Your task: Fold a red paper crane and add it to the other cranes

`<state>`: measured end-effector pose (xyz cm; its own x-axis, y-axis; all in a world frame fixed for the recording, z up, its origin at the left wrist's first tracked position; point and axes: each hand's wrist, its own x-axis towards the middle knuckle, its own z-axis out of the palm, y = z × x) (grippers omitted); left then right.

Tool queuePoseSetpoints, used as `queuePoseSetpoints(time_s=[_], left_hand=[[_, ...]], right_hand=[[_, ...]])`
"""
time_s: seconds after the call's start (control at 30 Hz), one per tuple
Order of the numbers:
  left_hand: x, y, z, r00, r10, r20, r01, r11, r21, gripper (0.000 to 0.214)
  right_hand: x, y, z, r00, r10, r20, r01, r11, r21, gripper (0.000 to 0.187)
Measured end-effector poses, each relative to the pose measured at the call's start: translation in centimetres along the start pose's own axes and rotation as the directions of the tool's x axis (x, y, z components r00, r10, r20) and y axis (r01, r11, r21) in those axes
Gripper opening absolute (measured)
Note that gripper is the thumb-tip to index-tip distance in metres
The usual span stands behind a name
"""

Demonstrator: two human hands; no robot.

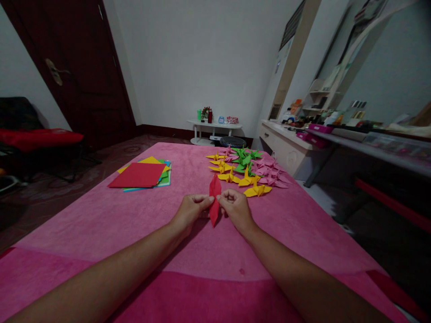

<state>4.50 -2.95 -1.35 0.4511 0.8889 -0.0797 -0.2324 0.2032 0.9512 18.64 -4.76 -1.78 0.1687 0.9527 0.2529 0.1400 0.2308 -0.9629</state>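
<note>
Left hand [190, 210] pinching folded red paper [214, 199] | right hand [235, 207] pinching opposite edge | forearms converging

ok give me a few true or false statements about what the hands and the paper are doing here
1. The left hand and right hand both pinch the red folded paper. True.
2. The top sheet of the paper stack is green. False: it is red.
3. The folded cranes lie beyond the hands, to the right. True.
4. All the cranes are yellow. False: some are green or pink.
</note>
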Motion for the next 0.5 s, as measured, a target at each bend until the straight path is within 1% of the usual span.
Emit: queuePoseSetpoints(time_s=[0.1, 0.23, 0.4, 0.5], left_hand=[[-0.15, -0.14, 0.3, 0.998, 0.041, 0.04, -0.04, 0.999, -0.021, 0.037], [-0.27, -0.23, 0.5, 0.995, 0.098, 0.021, -0.098, 0.995, 0.01, 0.032], [-0.32, -0.25, 0.23, 0.992, 0.118, -0.053, -0.112, 0.988, 0.104, 0.03], [-0.38, -0.31, 0.23, 0.995, 0.094, -0.032, -0.09, 0.99, 0.111, 0.034]], right_hand=[[-0.24, -0.24, 0.25, 0.999, 0.054, -0.008, -0.053, 0.998, 0.046, 0.024], [-0.47, -0.58, 0.46, 0.995, 0.102, 0.014, -0.103, 0.99, 0.095, 0.025], [-0.52, -0.75, 0.34, 0.994, 0.1, 0.052, -0.106, 0.985, 0.134, 0.027], [-0.41, -0.76, 0.22, 0.995, 0.067, 0.067, -0.078, 0.981, 0.176, 0.027]])
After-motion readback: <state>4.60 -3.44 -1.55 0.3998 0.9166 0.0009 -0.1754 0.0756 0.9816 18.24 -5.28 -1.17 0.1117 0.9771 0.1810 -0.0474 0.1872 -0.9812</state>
